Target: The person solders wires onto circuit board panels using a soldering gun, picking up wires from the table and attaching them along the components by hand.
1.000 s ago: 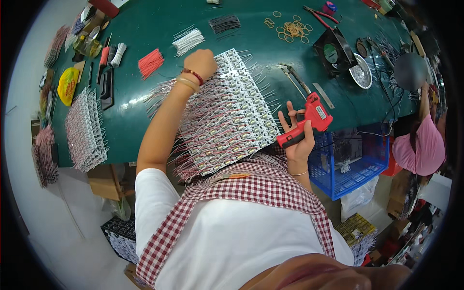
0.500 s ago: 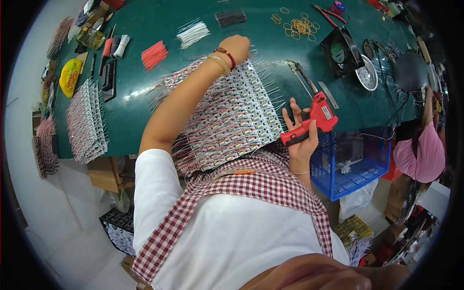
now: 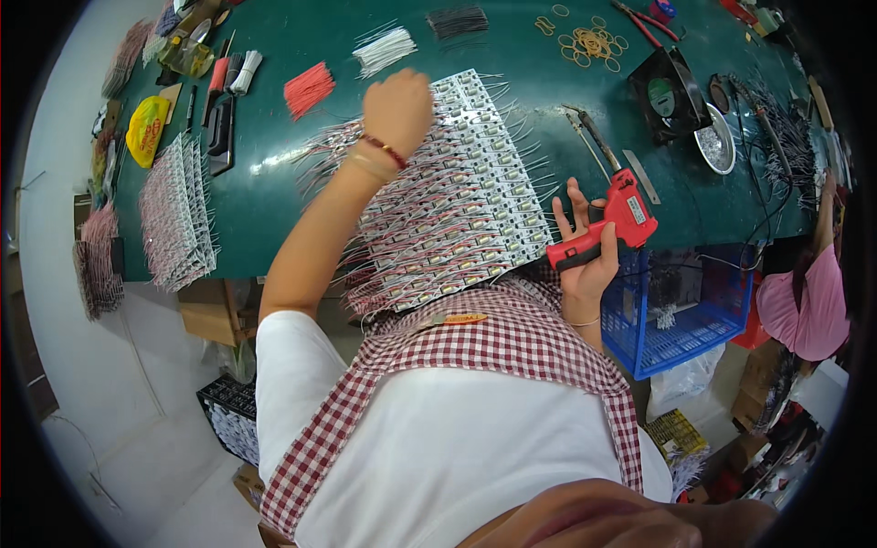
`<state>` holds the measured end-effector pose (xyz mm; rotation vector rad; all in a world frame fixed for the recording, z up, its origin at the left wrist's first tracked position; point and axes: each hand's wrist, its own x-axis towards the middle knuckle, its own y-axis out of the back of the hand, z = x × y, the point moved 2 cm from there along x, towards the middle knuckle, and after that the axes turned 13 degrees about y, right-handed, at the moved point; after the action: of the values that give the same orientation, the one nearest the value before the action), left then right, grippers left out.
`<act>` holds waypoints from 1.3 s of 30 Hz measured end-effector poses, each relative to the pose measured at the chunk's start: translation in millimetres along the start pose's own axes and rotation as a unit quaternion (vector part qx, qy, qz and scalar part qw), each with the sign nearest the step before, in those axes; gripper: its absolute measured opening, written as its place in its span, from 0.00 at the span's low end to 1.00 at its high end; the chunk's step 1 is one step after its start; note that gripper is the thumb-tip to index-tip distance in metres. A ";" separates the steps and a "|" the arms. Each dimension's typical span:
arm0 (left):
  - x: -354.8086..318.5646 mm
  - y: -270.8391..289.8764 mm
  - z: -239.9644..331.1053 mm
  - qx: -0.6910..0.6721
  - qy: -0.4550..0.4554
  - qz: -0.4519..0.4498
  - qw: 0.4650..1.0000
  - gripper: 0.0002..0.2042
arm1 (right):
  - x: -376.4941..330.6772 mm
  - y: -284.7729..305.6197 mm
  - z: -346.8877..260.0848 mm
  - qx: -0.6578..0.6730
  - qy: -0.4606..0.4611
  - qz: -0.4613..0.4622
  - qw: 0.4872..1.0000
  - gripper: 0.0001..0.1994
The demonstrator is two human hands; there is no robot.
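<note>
A panel of white circuit boards, lined with rows of small components and fringed with red and white wires, lies at the table's front edge against my apron. My left hand is over its far left part, fingers curled down; the fingertips and anything in them are hidden. At the panel's right side, my right hand holds a red soldering gun by its handle, some fingers stretched out. The gun's long metal tip and thin feed tube point away from me over the table.
Bundles of red wires, white wires and black wires lie beyond the panel. Rubber bands, a black fan and a metal dish are at right. Stacked wired boards lie left; a blue crate stands below.
My left hand has moved left and slightly nearer from the panel's far edge, uncovering its far corner. The whole view has shifted a little; the soldering gun stays in my right hand.
</note>
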<state>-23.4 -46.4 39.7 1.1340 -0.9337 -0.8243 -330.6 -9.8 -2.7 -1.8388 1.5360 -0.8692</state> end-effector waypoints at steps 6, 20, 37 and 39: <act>23.0 -28.4 52.0 -0.146 -0.108 -0.149 0.972 0.09 | -2.0 1.2 3.2 0.006 0.000 0.004 1.000 0.16; -21.6 -13.6 10.5 -0.048 0.030 -0.046 0.997 0.07 | 3.0 1.8 0.9 0.009 -0.004 0.005 1.000 0.15; -24.9 -0.4 26.5 -0.169 -0.027 -0.073 0.983 0.10 | -1.3 3.6 1.2 0.025 -0.008 0.014 1.000 0.16; -43.2 -6.3 7.8 -0.127 0.041 -0.074 0.988 0.10 | -1.5 2.9 1.0 0.023 -0.012 0.015 1.000 0.16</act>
<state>-47.8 -11.7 26.8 1.0150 -0.6600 -0.9803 -331.8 -8.8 -5.8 -1.7841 1.5131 -0.8590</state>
